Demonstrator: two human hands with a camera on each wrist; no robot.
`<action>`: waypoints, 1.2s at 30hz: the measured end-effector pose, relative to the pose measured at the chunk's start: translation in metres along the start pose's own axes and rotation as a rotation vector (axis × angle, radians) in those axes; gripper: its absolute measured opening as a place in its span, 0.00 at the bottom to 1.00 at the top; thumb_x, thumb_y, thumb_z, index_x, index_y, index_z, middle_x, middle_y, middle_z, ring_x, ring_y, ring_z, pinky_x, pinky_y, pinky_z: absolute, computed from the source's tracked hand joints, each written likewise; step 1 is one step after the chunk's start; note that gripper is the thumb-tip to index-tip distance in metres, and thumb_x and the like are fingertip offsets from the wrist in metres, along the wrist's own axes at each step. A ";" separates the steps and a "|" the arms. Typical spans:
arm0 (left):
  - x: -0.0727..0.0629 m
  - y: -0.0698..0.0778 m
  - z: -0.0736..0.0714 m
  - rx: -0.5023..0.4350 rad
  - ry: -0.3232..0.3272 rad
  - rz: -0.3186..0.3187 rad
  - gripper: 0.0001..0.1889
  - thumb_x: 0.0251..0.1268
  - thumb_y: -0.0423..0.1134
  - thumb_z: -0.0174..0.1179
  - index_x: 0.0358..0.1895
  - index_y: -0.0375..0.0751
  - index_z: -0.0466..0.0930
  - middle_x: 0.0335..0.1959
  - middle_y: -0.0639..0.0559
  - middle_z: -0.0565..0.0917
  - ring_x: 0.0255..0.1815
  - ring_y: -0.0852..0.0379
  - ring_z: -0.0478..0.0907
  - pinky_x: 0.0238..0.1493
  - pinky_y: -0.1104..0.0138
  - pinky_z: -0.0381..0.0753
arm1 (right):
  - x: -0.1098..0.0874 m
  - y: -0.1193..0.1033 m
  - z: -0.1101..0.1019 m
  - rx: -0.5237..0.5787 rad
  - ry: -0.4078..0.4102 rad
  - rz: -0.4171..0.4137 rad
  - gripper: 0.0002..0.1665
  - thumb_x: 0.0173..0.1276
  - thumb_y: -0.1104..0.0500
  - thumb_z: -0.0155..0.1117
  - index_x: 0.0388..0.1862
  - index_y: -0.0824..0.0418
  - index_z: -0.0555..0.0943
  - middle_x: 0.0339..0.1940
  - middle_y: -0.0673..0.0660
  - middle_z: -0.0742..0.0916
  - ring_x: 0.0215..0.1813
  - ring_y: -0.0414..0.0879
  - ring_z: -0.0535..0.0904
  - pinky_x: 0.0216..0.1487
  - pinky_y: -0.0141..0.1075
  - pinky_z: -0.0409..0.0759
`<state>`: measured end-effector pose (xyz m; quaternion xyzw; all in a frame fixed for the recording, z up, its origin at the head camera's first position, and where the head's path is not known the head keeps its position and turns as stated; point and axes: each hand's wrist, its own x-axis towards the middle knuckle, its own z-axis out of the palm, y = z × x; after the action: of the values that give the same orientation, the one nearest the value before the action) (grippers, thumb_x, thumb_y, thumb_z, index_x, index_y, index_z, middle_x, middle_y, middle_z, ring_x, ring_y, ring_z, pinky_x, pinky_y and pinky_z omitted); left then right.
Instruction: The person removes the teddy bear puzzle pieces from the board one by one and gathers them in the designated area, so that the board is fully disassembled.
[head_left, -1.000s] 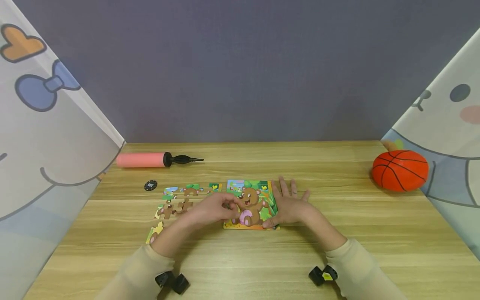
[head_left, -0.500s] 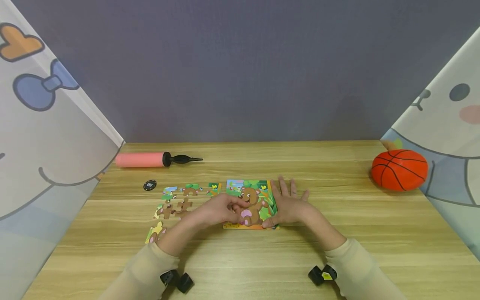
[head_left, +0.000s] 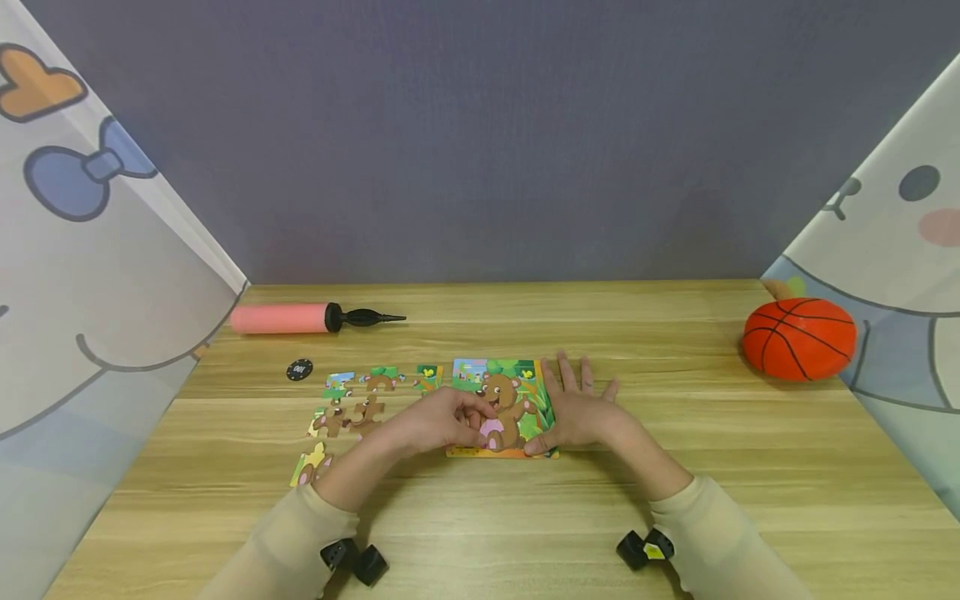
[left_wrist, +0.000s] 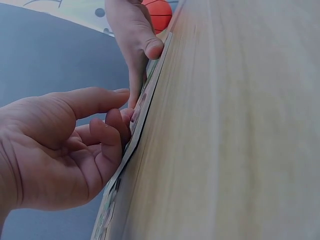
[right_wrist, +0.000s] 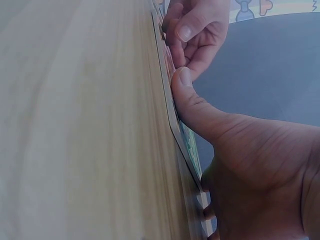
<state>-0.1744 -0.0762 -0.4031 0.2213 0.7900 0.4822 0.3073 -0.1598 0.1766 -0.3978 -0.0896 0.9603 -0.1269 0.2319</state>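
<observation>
A bear jigsaw puzzle board [head_left: 516, 408] lies flat at mid-table. My left hand [head_left: 438, 421] is over its left part, fingers bent and fingertips near the bear's belly. In the left wrist view the thumb and fingers stand a little apart; whether a piece is between the fingertips is hidden. My right hand [head_left: 581, 414] lies with fingers spread on the board's right edge, its thumb [right_wrist: 192, 97] resting on the lower right part. Loose puzzle pieces [head_left: 330, 421] lie to the left, some partly behind my left forearm.
A pink hand pump [head_left: 281, 318] with a black nozzle lies at the back left. Nearer is a black round chip [head_left: 300, 369] marked 100. A red ball [head_left: 799, 339] with basketball lines sits at the right edge. Grey fabric [head_left: 495, 150] rises behind the table.
My left hand has shifted slightly to the right, and its fingertips are nearer the bear's belly. The right hand stays in place on the board's edge.
</observation>
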 end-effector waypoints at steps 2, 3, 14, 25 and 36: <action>0.000 0.000 0.000 -0.008 0.003 0.005 0.18 0.58 0.30 0.71 0.53 0.38 0.85 0.30 0.51 0.80 0.26 0.58 0.71 0.25 0.69 0.71 | 0.000 0.000 0.000 0.001 0.001 -0.001 0.86 0.44 0.23 0.75 0.84 0.60 0.35 0.82 0.66 0.34 0.78 0.72 0.25 0.60 0.82 0.30; -0.001 0.001 -0.001 -0.013 0.005 0.008 0.18 0.58 0.30 0.71 0.53 0.38 0.85 0.31 0.51 0.80 0.26 0.58 0.71 0.25 0.69 0.71 | 0.000 0.000 0.000 0.004 0.001 -0.003 0.86 0.44 0.23 0.75 0.84 0.61 0.36 0.82 0.66 0.34 0.77 0.72 0.25 0.60 0.82 0.30; 0.000 0.000 -0.001 -0.026 0.018 0.016 0.15 0.60 0.30 0.69 0.51 0.41 0.84 0.41 0.50 0.82 0.32 0.57 0.75 0.30 0.66 0.75 | -0.002 -0.001 -0.001 0.019 0.002 -0.010 0.85 0.44 0.24 0.74 0.84 0.61 0.36 0.81 0.67 0.34 0.77 0.73 0.26 0.60 0.82 0.30; 0.002 -0.001 0.004 -0.036 0.054 0.039 0.12 0.63 0.25 0.65 0.47 0.41 0.83 0.36 0.49 0.83 0.37 0.55 0.78 0.34 0.65 0.77 | -0.001 -0.001 -0.001 0.017 0.004 -0.014 0.85 0.44 0.23 0.74 0.83 0.62 0.36 0.81 0.67 0.34 0.77 0.74 0.26 0.59 0.82 0.30; 0.000 0.000 0.004 -0.082 0.088 0.043 0.10 0.65 0.24 0.63 0.47 0.36 0.82 0.35 0.46 0.81 0.32 0.54 0.77 0.32 0.65 0.78 | 0.000 -0.001 -0.001 0.001 0.011 -0.008 0.86 0.43 0.22 0.74 0.84 0.61 0.36 0.82 0.66 0.34 0.77 0.74 0.26 0.60 0.82 0.30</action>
<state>-0.1715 -0.0739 -0.4047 0.2041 0.7773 0.5299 0.2708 -0.1600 0.1762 -0.3968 -0.0928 0.9611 -0.1286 0.2261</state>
